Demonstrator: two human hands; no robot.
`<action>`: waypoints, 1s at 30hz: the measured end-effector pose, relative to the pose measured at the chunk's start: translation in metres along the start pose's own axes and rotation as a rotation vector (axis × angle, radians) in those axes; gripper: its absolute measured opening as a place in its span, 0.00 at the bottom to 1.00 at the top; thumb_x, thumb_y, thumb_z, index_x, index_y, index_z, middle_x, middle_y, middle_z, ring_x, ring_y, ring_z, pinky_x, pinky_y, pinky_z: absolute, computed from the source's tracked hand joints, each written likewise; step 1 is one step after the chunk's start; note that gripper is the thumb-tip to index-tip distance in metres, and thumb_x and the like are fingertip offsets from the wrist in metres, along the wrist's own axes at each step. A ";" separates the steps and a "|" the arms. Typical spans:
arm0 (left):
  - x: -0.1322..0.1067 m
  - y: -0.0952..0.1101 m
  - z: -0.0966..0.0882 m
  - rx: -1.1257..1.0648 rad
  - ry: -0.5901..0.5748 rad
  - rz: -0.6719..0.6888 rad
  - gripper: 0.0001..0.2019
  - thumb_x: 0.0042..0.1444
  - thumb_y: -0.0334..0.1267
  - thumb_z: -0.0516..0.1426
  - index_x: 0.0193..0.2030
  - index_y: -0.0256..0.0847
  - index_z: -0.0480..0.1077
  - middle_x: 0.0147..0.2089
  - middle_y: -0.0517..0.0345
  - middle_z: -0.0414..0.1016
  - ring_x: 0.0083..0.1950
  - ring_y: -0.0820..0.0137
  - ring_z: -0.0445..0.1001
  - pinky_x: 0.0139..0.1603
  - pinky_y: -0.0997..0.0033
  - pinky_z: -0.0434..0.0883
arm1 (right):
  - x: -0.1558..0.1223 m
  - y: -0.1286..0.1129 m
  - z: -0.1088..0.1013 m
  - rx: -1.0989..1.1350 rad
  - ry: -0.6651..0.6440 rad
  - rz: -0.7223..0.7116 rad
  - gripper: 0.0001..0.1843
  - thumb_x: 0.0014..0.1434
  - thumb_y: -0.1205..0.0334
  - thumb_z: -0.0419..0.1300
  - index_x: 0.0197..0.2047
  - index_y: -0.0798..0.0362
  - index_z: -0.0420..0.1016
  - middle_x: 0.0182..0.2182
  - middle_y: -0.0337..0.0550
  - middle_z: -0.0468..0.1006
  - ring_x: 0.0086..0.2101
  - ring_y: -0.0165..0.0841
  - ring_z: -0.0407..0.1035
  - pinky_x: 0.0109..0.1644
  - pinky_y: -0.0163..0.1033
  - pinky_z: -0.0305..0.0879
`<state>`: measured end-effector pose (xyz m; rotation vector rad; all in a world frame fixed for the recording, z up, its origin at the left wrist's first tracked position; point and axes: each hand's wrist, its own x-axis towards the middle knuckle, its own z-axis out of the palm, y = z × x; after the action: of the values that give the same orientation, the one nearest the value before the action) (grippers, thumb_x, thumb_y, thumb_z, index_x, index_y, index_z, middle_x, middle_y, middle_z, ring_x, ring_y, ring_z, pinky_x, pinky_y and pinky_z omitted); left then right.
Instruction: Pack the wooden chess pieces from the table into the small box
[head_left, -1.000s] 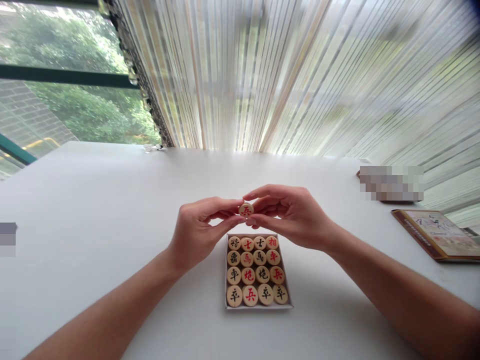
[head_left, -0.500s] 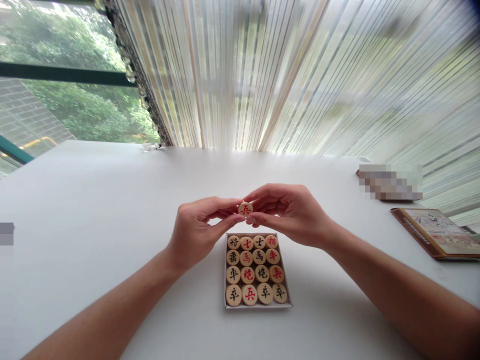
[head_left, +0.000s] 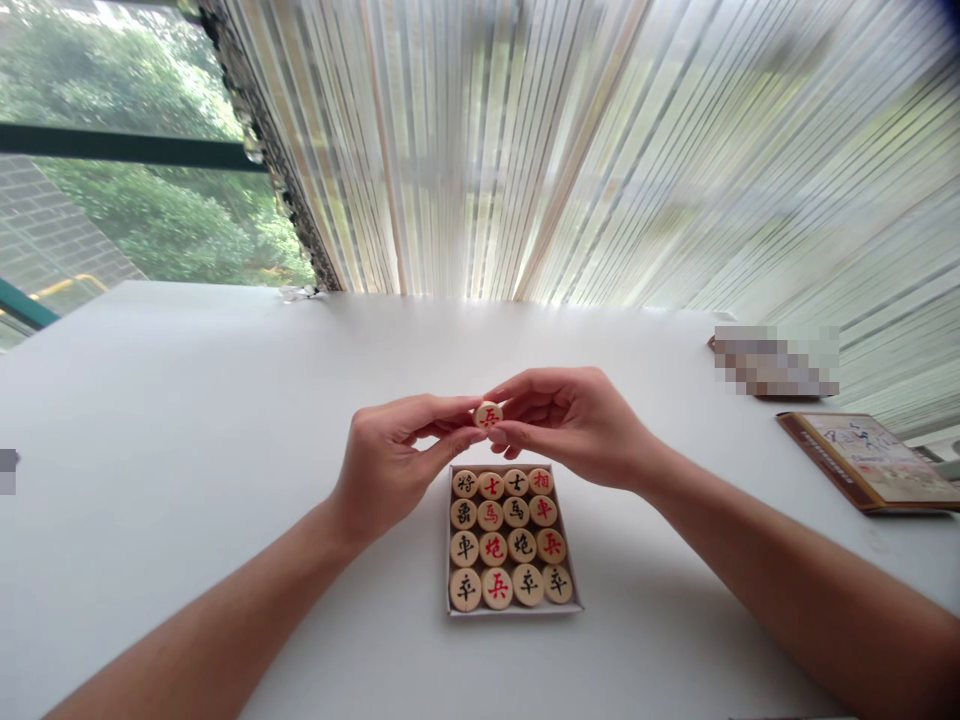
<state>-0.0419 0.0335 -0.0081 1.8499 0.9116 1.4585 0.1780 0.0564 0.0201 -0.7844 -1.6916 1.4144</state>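
Observation:
A round wooden Chinese chess piece point(head_left: 489, 416) with a red character faces me, raised above the far edge of a shallow box. My left hand point(head_left: 401, 450) pinches it from the left between thumb and fingers. From the right, the thumb and fingers of my right hand point(head_left: 574, 425) grip the same piece. Below both hands, the open box point(head_left: 517, 611) lies on the white table, filled with neat rows of similar pieces bearing red or black characters, all face up.
Over at the right of the white table point(head_left: 225, 400) lies a brown-edged box or book point(head_left: 870, 460) with a picture on it. Behind it is a blurred-out brown item point(head_left: 772, 365). A string curtain point(head_left: 465, 150) hangs along the far edge, beside a window point(head_left: 135, 200).
Both hands still hold the piece in nearly the same place. Its face has tilted slightly, and the right thumb covers a bit more of its lower edge. The whole view has shifted slightly.

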 end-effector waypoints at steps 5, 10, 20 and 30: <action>0.000 -0.001 0.000 0.039 -0.021 0.036 0.11 0.61 0.33 0.70 0.50 0.44 0.85 0.44 0.56 0.89 0.41 0.66 0.88 0.46 0.67 0.87 | 0.001 0.002 0.001 0.019 0.010 0.056 0.19 0.54 0.54 0.80 0.43 0.57 0.86 0.33 0.48 0.89 0.31 0.37 0.85 0.35 0.39 0.85; 0.000 -0.001 0.000 0.132 -0.050 0.112 0.10 0.63 0.34 0.69 0.50 0.44 0.85 0.41 0.56 0.88 0.39 0.68 0.86 0.40 0.72 0.85 | -0.001 0.001 0.004 0.008 0.018 0.088 0.20 0.53 0.51 0.80 0.41 0.58 0.88 0.31 0.48 0.88 0.31 0.37 0.84 0.33 0.37 0.84; -0.001 -0.002 -0.001 0.047 -0.064 0.008 0.13 0.62 0.32 0.70 0.53 0.46 0.84 0.45 0.59 0.88 0.40 0.71 0.87 0.46 0.74 0.86 | 0.003 -0.001 0.002 0.092 -0.042 0.087 0.21 0.61 0.48 0.74 0.49 0.56 0.90 0.34 0.48 0.88 0.31 0.32 0.83 0.37 0.36 0.83; -0.002 -0.002 0.000 0.056 -0.054 -0.040 0.14 0.62 0.32 0.70 0.53 0.48 0.85 0.42 0.61 0.89 0.35 0.74 0.85 0.40 0.79 0.84 | 0.004 0.000 0.002 0.162 -0.060 0.184 0.23 0.52 0.55 0.81 0.49 0.56 0.90 0.33 0.45 0.88 0.28 0.29 0.80 0.35 0.33 0.81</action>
<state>-0.0430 0.0330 -0.0112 1.8911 0.9663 1.3655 0.1746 0.0591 0.0202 -0.8299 -1.5581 1.6935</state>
